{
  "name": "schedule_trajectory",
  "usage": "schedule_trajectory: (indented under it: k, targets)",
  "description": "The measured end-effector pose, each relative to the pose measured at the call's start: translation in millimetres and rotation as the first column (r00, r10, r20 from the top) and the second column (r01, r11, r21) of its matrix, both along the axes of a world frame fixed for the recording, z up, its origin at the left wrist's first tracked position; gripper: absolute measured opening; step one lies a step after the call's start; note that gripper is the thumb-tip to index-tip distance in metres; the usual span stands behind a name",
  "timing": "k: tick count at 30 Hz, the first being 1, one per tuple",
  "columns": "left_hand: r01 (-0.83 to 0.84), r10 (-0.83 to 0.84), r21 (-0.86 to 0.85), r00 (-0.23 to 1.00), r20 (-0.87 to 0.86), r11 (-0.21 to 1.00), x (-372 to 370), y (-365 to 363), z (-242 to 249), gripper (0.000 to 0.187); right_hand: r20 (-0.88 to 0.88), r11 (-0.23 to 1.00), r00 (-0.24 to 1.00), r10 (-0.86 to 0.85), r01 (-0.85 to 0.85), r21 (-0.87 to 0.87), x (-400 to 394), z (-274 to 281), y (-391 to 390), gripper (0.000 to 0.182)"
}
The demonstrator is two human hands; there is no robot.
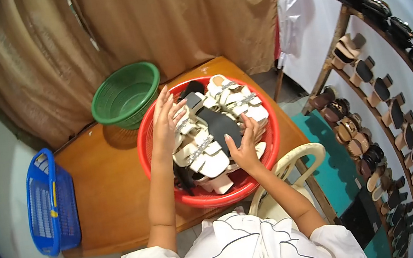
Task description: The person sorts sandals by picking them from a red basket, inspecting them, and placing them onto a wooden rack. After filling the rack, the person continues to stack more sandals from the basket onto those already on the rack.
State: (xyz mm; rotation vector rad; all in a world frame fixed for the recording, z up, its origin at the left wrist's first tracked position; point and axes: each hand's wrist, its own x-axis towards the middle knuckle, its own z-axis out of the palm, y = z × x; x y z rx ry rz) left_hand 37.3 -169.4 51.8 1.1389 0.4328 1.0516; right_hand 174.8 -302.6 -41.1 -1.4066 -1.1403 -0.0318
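A red plastic basket [216, 200] on the table is heaped with white sandals [214, 162], some with chain-like straps. Near the middle of the heap lies a sandal with its black sole [219, 125] facing up. Over the basket's left rim, my left hand [165, 116] is raised with its fingers stretched out and nothing in it. My right hand [244, 147] is at the right side of the heap, thumb and fingers apart, close beside the black sole. Lower sandals are hidden under the upper ones.
Green plastic basins [128, 116] stand at the table's back, and a blue basket [63, 202] with a yellow handle at its left edge. A cream plastic chair [312, 148] is at the front right. Wooden racks [350, 80] along the right hold rows of shoes. Brown curtains [175, 22] hang behind.
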Motion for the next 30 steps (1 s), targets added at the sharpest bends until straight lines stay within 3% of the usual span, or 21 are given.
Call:
schedule_trajectory:
  k: [2, 4, 9, 12, 13, 16, 17, 20, 24, 25, 30]
  targets:
    - [-0.081, 0.081, -0.031, 0.997, -0.003, 0.996, -24.2, 5.9, -16.4, 0.055, 0.185, 0.997, 0.982, -0.047, 0.057, -0.047, -0.9, -3.2, -4.7, 0.060]
    - [-0.172, 0.172, -0.068, 0.985, -0.005, 0.983, -45.1, 3.2, -25.0, 0.052, 0.229, 0.997, 0.973, -0.004, 0.022, -0.076, 3.4, -2.9, -9.2, 0.055]
    - [-0.291, 0.332, 0.170, 0.885, -0.326, 0.942, -82.3, -8.6, -47.3, 0.052, 0.264, 0.974, 0.954, 0.141, -0.087, -0.207, 5.7, 4.5, -18.6, 0.062]
    - [-0.139, 0.453, 0.572, 0.767, -0.454, 0.808, -101.4, 6.9, -88.0, 0.049, 0.376, 0.946, 0.891, 0.255, -0.150, -0.287, 1.7, 11.1, -22.0, 0.065]
    - [-0.136, 0.478, 0.597, 0.746, -0.463, 0.791, -104.4, 4.2, -91.1, 0.048, 0.410, 0.938, 0.864, 0.291, -0.172, -0.302, 0.5, 11.2, -22.1, 0.066]
    - [0.071, 0.514, 0.724, 0.656, -0.552, 0.687, -113.2, -4.4, -78.7, 0.047, 0.445, 0.901, 0.808, 0.385, -0.225, -0.372, -2.0, 10.8, -22.2, 0.068]
    - [0.141, 0.426, 0.659, 0.660, -0.619, 0.739, -116.3, -4.3, -75.6, 0.045, 0.442, 0.893, 0.803, 0.400, -0.232, -0.386, -2.5, 9.7, -22.3, 0.069]
    - [0.419, 0.455, 0.728, 0.581, -0.674, 0.543, -117.7, -11.7, -60.2, 0.043, 0.464, 0.883, 0.780, 0.420, -0.231, -0.409, -3.6, 12.5, -23.3, 0.069]
    - [0.709, 0.451, 0.630, 0.471, -0.758, 0.317, -108.6, -20.0, -41.0, 0.051, 0.467, 0.865, 0.766, 0.442, -0.225, -0.448, -3.5, 12.3, -23.1, 0.072]
    - [0.763, 0.429, 0.576, 0.433, -0.793, 0.293, -106.5, -21.3, -37.2, 0.058, 0.470, 0.863, 0.762, 0.446, -0.227, -0.451, -3.7, 12.2, -22.8, 0.070]
    - [0.864, 0.433, 0.473, 0.364, -0.825, 0.175, -96.5, -25.3, -34.8, 0.060, 0.484, 0.864, 0.758, 0.437, -0.203, -0.461, -5.6, 9.2, -21.4, 0.063]
